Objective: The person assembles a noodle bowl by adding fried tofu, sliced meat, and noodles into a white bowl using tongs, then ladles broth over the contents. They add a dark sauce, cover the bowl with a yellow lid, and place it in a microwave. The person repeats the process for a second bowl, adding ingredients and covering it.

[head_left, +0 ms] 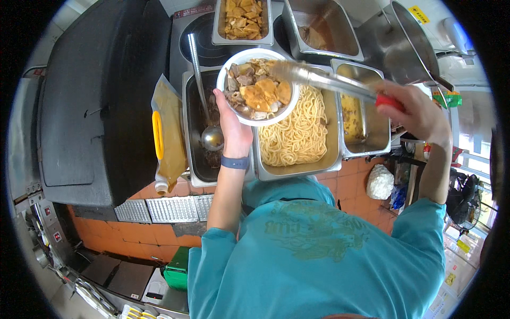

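Note:
My left hand (235,127) supports a white bowl (289,109) from its left and below. The bowl is filled with brown meat pieces and slices of orange-brown food (260,94). In my right hand (417,109) are metal tongs (337,84) with a red grip, the fingers wrapped round it. Their far end is smeared by motion over the bowl's right side; I cannot tell whether it holds food. Below and right of the bowl, yellow noodles (292,135) lie in a steel pan (334,159).
A ladle (212,138) rests in a dark-filled pan at left, beside a yellow-handled pouch (170,138). Farther back are a pan of orange-brown slices (243,18), a pan with brown liquid (340,26) and a tall pot (398,42). A large black box (95,95) stands left.

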`<state>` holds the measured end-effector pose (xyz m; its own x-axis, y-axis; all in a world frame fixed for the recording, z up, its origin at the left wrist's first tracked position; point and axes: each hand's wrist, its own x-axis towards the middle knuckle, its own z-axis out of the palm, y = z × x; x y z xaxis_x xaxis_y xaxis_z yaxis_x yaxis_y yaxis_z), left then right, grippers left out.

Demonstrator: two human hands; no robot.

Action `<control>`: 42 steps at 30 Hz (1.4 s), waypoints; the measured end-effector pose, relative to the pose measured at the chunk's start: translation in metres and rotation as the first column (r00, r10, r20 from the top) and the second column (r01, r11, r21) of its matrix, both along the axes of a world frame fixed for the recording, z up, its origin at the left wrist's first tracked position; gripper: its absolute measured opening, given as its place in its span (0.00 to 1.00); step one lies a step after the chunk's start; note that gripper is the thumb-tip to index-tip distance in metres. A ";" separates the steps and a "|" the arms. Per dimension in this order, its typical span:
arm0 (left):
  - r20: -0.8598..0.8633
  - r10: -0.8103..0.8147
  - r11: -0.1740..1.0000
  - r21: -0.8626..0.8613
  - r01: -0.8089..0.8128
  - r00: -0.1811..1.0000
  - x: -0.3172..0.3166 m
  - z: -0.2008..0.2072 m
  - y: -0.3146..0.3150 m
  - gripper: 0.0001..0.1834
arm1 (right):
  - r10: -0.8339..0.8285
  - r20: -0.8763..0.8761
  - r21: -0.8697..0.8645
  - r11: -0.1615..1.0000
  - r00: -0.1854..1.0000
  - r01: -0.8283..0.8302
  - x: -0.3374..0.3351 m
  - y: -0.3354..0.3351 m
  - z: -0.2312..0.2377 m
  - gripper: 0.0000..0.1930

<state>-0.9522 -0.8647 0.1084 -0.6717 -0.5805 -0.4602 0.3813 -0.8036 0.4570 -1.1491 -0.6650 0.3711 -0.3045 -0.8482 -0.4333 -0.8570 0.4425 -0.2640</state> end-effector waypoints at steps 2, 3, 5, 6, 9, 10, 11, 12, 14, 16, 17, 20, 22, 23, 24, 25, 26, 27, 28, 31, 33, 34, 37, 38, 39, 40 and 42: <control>-0.030 0.005 1.000 -0.005 -0.005 1.000 0.003 0.001 0.000 0.38 | -0.014 -0.026 -0.127 0.992 1.000 0.011 -0.019 -0.011 -0.004 0.21; -0.037 0.012 1.000 0.001 -0.012 0.999 0.004 0.001 0.001 0.38 | -0.004 0.043 -0.230 0.973 0.999 0.014 -0.031 -0.024 -0.019 0.20; -0.044 0.021 1.000 -0.014 -0.021 0.999 0.006 0.004 0.005 0.37 | 0.094 -0.222 -0.276 0.949 0.971 -0.155 -0.063 -0.067 -0.056 0.19; -0.007 0.030 0.999 -0.018 -0.030 1.000 0.006 0.006 0.006 0.38 | 0.056 -0.167 -0.317 0.942 0.984 -0.108 -0.079 -0.092 -0.081 0.19; -0.010 0.028 0.999 -0.028 -0.028 1.000 0.012 0.015 0.013 0.37 | 0.048 -0.552 -0.154 0.975 0.833 -0.158 -0.122 -0.179 -0.152 0.18; 0.030 0.019 1.000 -0.020 -0.018 0.999 0.015 0.017 0.014 0.37 | 0.020 -0.545 -0.130 0.986 0.838 -0.108 -0.134 -0.206 -0.171 0.19; 0.038 0.012 1.000 -0.027 -0.011 0.999 0.019 0.020 0.016 0.37 | 0.063 -0.666 -0.150 0.965 0.743 -0.217 -0.142 -0.230 -0.190 0.18; 0.068 0.005 1.000 -0.009 -0.005 0.998 0.022 0.022 0.017 0.37 | 0.053 -0.616 -0.086 0.987 0.786 -0.134 -0.155 -0.253 -0.202 0.17; 0.084 0.021 1.000 0.009 -0.021 0.996 0.027 0.024 0.019 0.37 | 0.066 -0.571 0.015 0.997 0.818 -0.070 -0.177 -0.296 -0.229 0.16; 0.069 0.039 0.999 -0.002 -0.039 0.997 0.030 0.024 0.019 0.37 | 0.118 -0.589 0.068 0.993 0.800 -0.097 -0.195 -0.336 -0.251 0.14; 0.059 0.030 0.999 0.017 -0.031 0.998 0.033 0.024 0.019 0.37 | 0.075 -0.557 0.019 0.997 0.827 -0.077 -0.204 -0.340 -0.258 0.15; 0.038 0.026 0.999 0.040 -0.028 0.999 0.037 0.021 0.017 0.37 | 0.132 -0.461 0.037 0.991 0.877 -0.129 -0.217 -0.351 -0.249 0.16; 0.042 0.027 0.999 0.030 -0.028 0.999 0.039 0.018 0.015 0.36 | 0.213 -0.460 0.211 0.969 0.862 -0.127 -0.216 -0.358 -0.221 0.17; 0.041 0.030 0.999 0.032 -0.031 0.999 0.040 0.018 0.015 0.36 | 0.067 -0.411 0.235 0.971 0.909 0.035 -0.218 -0.350 -0.196 0.17; 0.042 0.026 0.999 0.036 -0.028 0.999 0.040 0.017 0.015 0.36 | -0.085 -0.370 0.264 0.945 0.925 0.192 -0.220 -0.341 -0.171 0.18; 0.031 0.028 0.999 0.032 -0.029 0.999 0.039 0.015 0.014 0.36 | -0.037 -0.186 0.173 0.983 0.982 0.069 -0.216 -0.332 -0.162 0.18; 0.025 0.028 0.999 0.030 -0.029 0.999 0.039 0.015 0.012 0.36 | 0.038 -0.002 0.056 0.998 0.999 -0.038 -0.214 -0.320 -0.151 0.18; 0.014 0.037 0.999 0.027 -0.038 0.999 0.038 0.015 0.011 0.36 | -0.102 0.045 0.046 0.994 0.994 0.100 -0.213 -0.310 -0.145 0.18; 0.006 0.043 0.999 0.027 -0.043 0.999 0.038 0.014 0.011 0.36 | -0.241 0.091 0.041 0.970 0.966 0.238 -0.213 -0.295 -0.142 0.17; 0.015 0.060 0.998 0.025 -0.061 0.998 0.034 0.014 0.006 0.36 | -0.149 0.193 0.088 0.987 0.970 0.134 -0.222 -0.251 -0.125 0.16; 0.044 0.073 0.997 0.006 -0.073 0.996 0.032 0.014 0.003 0.36 | -0.058 0.234 0.069 0.997 0.970 0.043 -0.217 -0.231 -0.122 0.17; 0.035 0.074 0.997 -0.001 -0.074 0.997 0.030 0.013 0.003 0.36 | -0.083 0.241 0.031 0.996 0.967 0.078 -0.211 -0.212 -0.122 0.17; 0.015 0.064 0.998 -0.018 -0.064 0.998 0.029 0.009 0.001 0.37 | -0.145 0.299 0.014 0.989 0.943 0.147 -0.186 -0.166 -0.111 0.17; 0.049 0.074 0.997 -0.022 -0.073 0.996 0.028 0.007 0.001 0.37 | -0.141 0.353 0.007 0.989 0.925 0.148 -0.176 -0.154 -0.106 0.17; 0.035 0.079 0.996 -0.033 -0.078 0.996 0.027 0.005 0.000 0.37 | -0.103 0.364 -0.054 0.990 0.926 0.131 -0.164 -0.139 -0.100 0.16; 0.028 0.082 0.996 -0.032 -0.081 0.996 0.026 0.003 0.001 0.37 | -0.147 0.362 -0.012 0.987 0.920 0.163 -0.155 -0.128 -0.093 0.16; 0.051 0.089 0.995 -0.041 -0.087 0.995 0.025 0.001 0.001 0.37 | -0.158 0.415 0.014 0.986 0.896 0.167 -0.137 -0.110 -0.077 0.17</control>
<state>-0.9269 -0.8638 0.1098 -0.5928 -0.6542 -0.4698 0.4243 -0.7494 0.5082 -1.2863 -0.7746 0.2946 -0.2367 -0.8129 -0.5321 -0.5853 0.5565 -0.5897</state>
